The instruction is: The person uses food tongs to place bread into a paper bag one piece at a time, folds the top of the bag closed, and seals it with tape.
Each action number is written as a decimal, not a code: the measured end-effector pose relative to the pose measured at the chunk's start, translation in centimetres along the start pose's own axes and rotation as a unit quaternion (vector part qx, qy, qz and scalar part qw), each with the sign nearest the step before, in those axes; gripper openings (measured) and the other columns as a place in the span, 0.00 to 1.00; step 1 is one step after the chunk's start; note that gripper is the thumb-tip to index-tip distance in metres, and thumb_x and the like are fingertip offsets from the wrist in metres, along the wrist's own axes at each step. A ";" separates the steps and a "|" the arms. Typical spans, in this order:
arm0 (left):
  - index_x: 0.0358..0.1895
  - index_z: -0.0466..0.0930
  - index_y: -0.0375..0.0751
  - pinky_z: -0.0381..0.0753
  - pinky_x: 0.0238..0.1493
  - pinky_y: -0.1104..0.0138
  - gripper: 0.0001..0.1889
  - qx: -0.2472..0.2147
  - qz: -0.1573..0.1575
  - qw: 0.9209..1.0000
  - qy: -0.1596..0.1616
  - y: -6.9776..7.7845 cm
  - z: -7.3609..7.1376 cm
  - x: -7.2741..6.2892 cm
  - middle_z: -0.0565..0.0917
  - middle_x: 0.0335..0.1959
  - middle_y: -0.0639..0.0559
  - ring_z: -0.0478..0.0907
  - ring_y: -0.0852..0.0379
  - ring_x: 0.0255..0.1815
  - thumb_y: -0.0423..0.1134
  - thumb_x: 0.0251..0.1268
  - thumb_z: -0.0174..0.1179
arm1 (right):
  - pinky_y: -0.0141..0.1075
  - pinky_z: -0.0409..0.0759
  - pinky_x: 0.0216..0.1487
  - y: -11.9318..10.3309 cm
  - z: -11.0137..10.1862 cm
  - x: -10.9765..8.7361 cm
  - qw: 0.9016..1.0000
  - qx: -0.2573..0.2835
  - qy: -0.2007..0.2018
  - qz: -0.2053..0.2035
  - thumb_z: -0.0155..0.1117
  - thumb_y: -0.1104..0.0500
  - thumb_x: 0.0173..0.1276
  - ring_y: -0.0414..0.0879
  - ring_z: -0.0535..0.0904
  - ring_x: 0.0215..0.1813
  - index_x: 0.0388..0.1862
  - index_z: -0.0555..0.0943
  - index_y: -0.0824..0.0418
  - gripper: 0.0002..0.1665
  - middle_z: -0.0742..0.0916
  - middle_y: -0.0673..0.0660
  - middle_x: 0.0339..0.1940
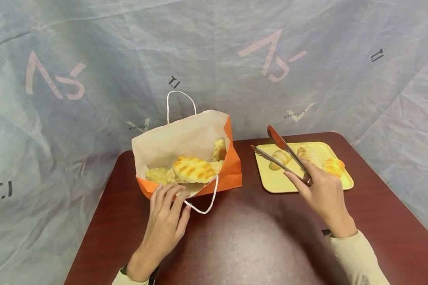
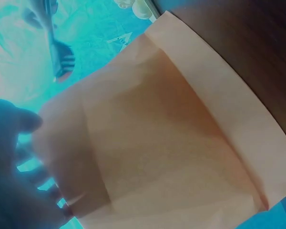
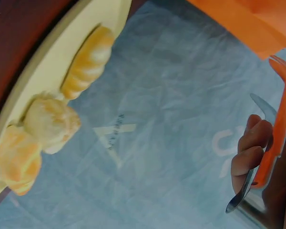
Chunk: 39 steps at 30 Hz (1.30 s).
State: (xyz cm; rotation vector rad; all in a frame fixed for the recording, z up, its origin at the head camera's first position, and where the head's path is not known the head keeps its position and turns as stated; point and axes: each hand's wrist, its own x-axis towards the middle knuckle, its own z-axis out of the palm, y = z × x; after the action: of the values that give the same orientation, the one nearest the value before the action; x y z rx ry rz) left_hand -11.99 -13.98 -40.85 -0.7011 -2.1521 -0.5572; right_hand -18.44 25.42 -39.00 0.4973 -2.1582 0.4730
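An orange paper bag (image 1: 231, 168) with a pale inside lies tipped toward me, mouth facing me, several breads inside. A ridged golden bread (image 1: 194, 169) sits at the front of its mouth. My left hand (image 1: 165, 225) holds the bag's front rim near a white cord handle (image 1: 214, 198); in the left wrist view its fingertips pass behind the brown paper (image 2: 148, 124). My right hand (image 1: 322, 190) grips metal tongs (image 1: 289, 148), their arms spread with nothing between the tips. The tongs hover over the left side of a yellow tray (image 1: 278, 184).
Three breads lie on the tray: an oval roll (image 1: 280, 159), a pale one (image 1: 308, 154) and a golden one (image 1: 333, 167). Tray and bag share a dark red-brown table (image 1: 242, 245). A grey printed cloth (image 1: 214, 51) hangs close behind the table.
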 end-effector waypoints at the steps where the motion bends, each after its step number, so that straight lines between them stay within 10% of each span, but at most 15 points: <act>1: 0.50 0.79 0.37 0.58 0.66 0.40 0.16 -0.001 0.000 1.000 0.002 0.0 0.0 0.0 0.79 0.53 0.42 0.71 0.39 0.59 0.42 0.78 0.44 | 0.33 0.57 0.15 0.3 -0.1 -0.2 1.000 -0.007 -0.006 0.008 0.74 0.45 0.58 0.39 0.62 0.14 0.41 0.82 0.62 0.24 0.73 0.46 0.16; 28: 0.43 0.79 0.39 0.55 0.65 0.36 0.14 -0.003 -0.005 1.000 0.012 0.6 0.5 0.1 0.79 0.52 0.43 0.72 0.39 0.59 0.43 0.78 0.46 | 0.43 0.58 0.12 7.2 -3.1 -5.4 0.962 -0.103 -0.067 0.244 0.73 0.40 0.60 0.56 0.70 0.12 0.48 0.82 0.70 0.35 0.80 0.57 0.14; 34: 0.43 0.79 0.38 0.55 0.65 0.35 0.15 -0.007 0.000 1.000 0.001 0.4 0.5 0.1 0.79 0.51 0.42 0.72 0.39 0.60 0.43 0.78 0.46 | 0.45 0.59 0.13 7.8 -3.1 -6.7 0.937 -0.109 -0.127 0.308 0.65 0.35 0.64 0.64 0.71 0.15 0.48 0.80 0.70 0.37 0.80 0.65 0.17; 39: 0.43 0.79 0.39 0.55 0.65 0.35 0.15 -0.008 0.000 1.000 0.001 0.5 0.7 0.1 0.79 0.51 0.42 0.72 0.39 0.59 0.44 0.78 0.45 | 0.44 0.58 0.14 8.1 -3.0 -7.1 0.917 -0.112 -0.177 0.340 0.59 0.31 0.67 0.60 0.69 0.16 0.28 0.74 0.65 0.36 0.74 0.62 0.14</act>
State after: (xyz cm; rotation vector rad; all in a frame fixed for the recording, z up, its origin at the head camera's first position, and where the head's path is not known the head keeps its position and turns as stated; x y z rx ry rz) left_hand -12.12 -13.21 -41.13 -0.7081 -2.1487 -0.5756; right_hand -16.57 35.13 -44.34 -0.3516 -2.6785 0.5220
